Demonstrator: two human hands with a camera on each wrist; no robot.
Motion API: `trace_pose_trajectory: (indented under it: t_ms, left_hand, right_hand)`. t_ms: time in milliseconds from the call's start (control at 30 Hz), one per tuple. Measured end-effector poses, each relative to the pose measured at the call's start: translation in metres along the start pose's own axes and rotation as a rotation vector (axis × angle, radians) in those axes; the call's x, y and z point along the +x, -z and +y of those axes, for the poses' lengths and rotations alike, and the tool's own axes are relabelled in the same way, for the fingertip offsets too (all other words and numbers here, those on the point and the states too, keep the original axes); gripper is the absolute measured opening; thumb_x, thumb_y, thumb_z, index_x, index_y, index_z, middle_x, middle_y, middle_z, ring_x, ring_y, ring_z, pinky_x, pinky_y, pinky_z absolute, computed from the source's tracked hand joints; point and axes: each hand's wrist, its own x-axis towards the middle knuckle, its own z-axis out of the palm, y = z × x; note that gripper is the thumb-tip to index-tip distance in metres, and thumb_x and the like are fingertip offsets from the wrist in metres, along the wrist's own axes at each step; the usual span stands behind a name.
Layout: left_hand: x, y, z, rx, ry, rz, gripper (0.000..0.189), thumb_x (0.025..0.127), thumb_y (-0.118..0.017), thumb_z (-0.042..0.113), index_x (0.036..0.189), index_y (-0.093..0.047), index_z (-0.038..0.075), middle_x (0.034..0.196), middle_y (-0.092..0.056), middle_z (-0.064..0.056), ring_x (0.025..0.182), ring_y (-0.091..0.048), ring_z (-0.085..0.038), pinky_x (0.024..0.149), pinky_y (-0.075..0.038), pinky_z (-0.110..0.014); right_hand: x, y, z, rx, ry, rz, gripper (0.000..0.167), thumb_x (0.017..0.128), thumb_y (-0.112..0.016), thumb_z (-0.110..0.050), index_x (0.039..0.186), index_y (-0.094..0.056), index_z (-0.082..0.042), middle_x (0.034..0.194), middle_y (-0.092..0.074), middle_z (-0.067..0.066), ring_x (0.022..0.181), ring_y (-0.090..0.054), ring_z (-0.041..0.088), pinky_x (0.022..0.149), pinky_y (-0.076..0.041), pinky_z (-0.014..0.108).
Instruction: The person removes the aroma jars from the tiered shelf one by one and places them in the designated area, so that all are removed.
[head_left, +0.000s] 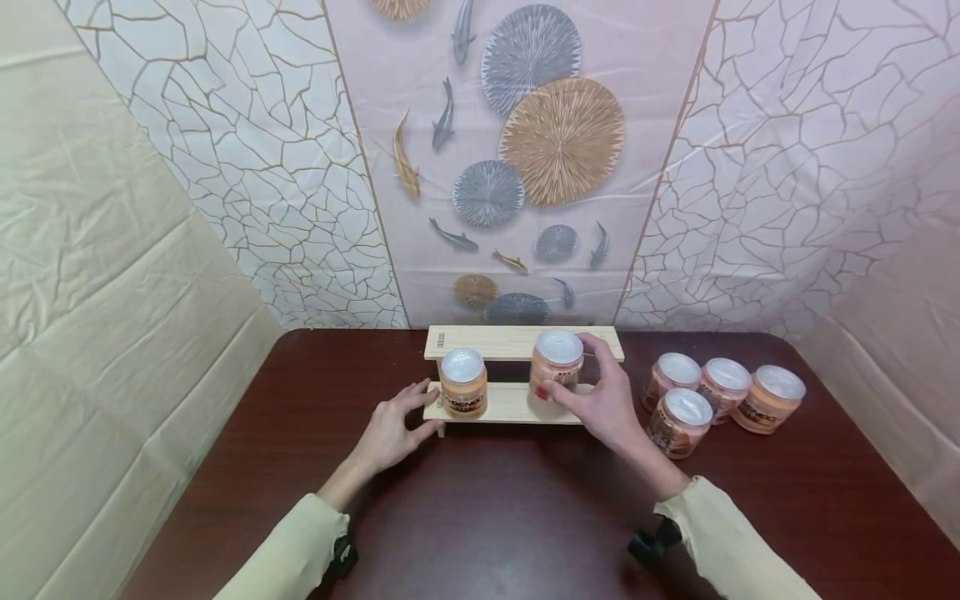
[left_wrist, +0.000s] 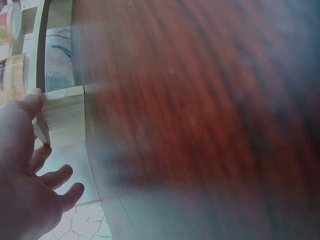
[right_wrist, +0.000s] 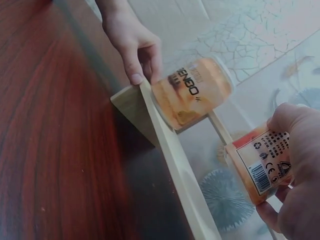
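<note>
A light wooden two-step rack [head_left: 510,405] stands on the table. One orange jar with a pale lid [head_left: 463,385] sits upright at the left of its lower board, its printed label facing front in the right wrist view. My left hand [head_left: 388,432] pinches the left end of that board, thumb at the front edge. Towards the board's right, my right hand [head_left: 603,396] grips a second orange jar [head_left: 557,362] between thumb and fingers. This jar [right_wrist: 260,167] shows a barcode label in the right wrist view. Whether its base touches the board I cannot tell.
Several more such jars stand grouped on the dark table [head_left: 495,517] right of the rack, the nearest jar [head_left: 678,425] close to my right forearm. The rack's upper board [head_left: 487,342] runs behind the lower one. A patterned cloth [head_left: 517,267] hangs behind the table.
</note>
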Motion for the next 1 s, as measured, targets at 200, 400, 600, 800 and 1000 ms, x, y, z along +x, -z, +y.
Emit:
trace_pose_trajectory:
  t_ms: [200,400,600,800,1000]
  left_hand:
    - [0.0,0.0,-0.001,-0.004,0.005,-0.005,0.047,0.087,-0.08,0.024,0.129,-0.068,0.004,0.14,-0.056,-0.019,0.128,-0.05,-0.045,0.101,-0.042,-0.057]
    - [-0.001,-0.001,0.0,-0.008,0.004,-0.002,0.048,0.086,-0.081,0.023,0.128,-0.068,0.003,0.14,-0.056,-0.02,0.128,-0.05,-0.046,0.101,-0.043,-0.057]
    - [0.0,0.0,0.002,-0.008,-0.004,0.006,0.048,0.086,-0.082,0.021,0.128,-0.068,0.002,0.139,-0.056,-0.021,0.127,-0.05,-0.047,0.1,-0.043,-0.058]
    - [0.0,0.0,0.001,-0.002,-0.008,0.008,0.049,0.085,-0.082,0.021,0.128,-0.068,0.003,0.14,-0.056,-0.02,0.127,-0.051,-0.046,0.1,-0.043,-0.058]
    - [0.0,0.0,0.0,0.006,-0.01,0.008,0.049,0.086,-0.082,0.023,0.129,-0.068,0.003,0.14,-0.056,-0.019,0.127,-0.051,-0.045,0.1,-0.044,-0.057]
  right_hand:
    - [0.003,0.014,0.002,-0.019,-0.027,0.001,0.073,0.07,-0.09,-0.005,0.133,-0.053,-0.001,0.115,-0.063,0.016,0.102,-0.059,0.026,0.081,-0.052,0.044]
    - [0.004,0.03,0.002,-0.038,-0.019,-0.008,0.073,0.072,-0.088,-0.003,0.134,-0.051,0.002,0.115,-0.062,0.016,0.099,-0.06,0.026,0.079,-0.054,0.042]
    - [0.005,0.046,0.002,-0.081,-0.025,0.012,0.072,0.071,-0.088,-0.003,0.133,-0.051,0.003,0.115,-0.062,0.019,0.102,-0.058,0.027,0.085,-0.045,0.025]
    - [0.005,0.061,-0.001,-0.131,-0.04,0.027,0.072,0.073,-0.088,-0.005,0.134,-0.05,0.004,0.115,-0.061,0.019,0.1,-0.058,0.026,0.081,-0.045,0.02]
    - [0.006,0.077,-0.004,-0.144,-0.054,0.042,0.072,0.075,-0.087,-0.006,0.135,-0.05,0.004,0.113,-0.06,0.017,0.099,-0.054,0.018,0.076,-0.049,0.017]
